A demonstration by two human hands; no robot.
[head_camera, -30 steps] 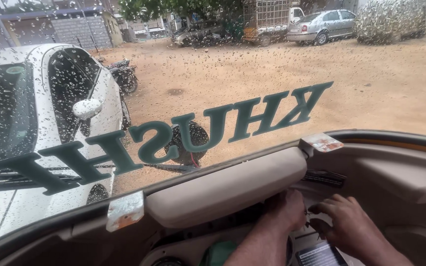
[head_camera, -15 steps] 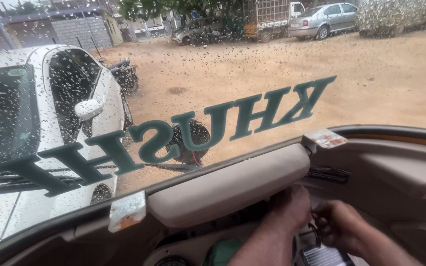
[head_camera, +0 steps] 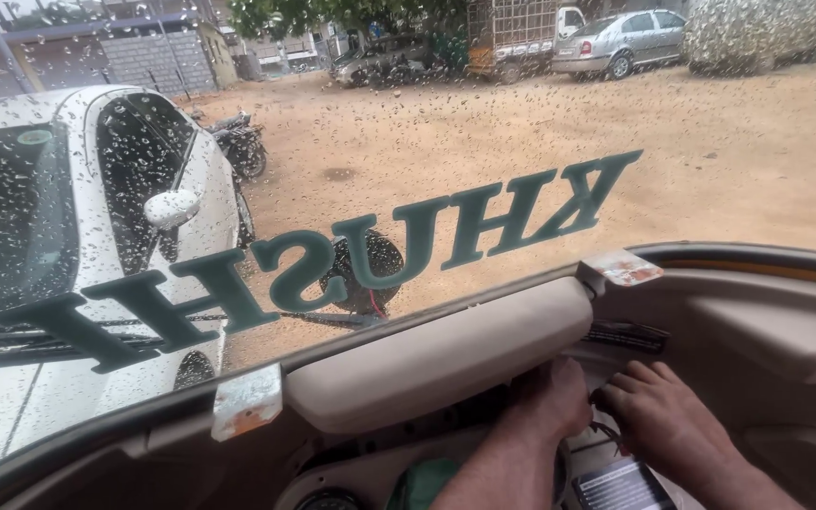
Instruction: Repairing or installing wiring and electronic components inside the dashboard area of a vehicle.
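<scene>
Both hands, the left hand and right hand, are being pressed into the dashboard recess beneath its beige hood, where dark wires are lying between them, grips being hidden.

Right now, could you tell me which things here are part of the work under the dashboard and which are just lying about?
In hand:
- left hand, reaching under the beige dashboard hood
- right hand, fingers at dark wires
- small dark device below the right hand

Just about:
- green object
- white car outside
- rain-spotted windscreen
</scene>
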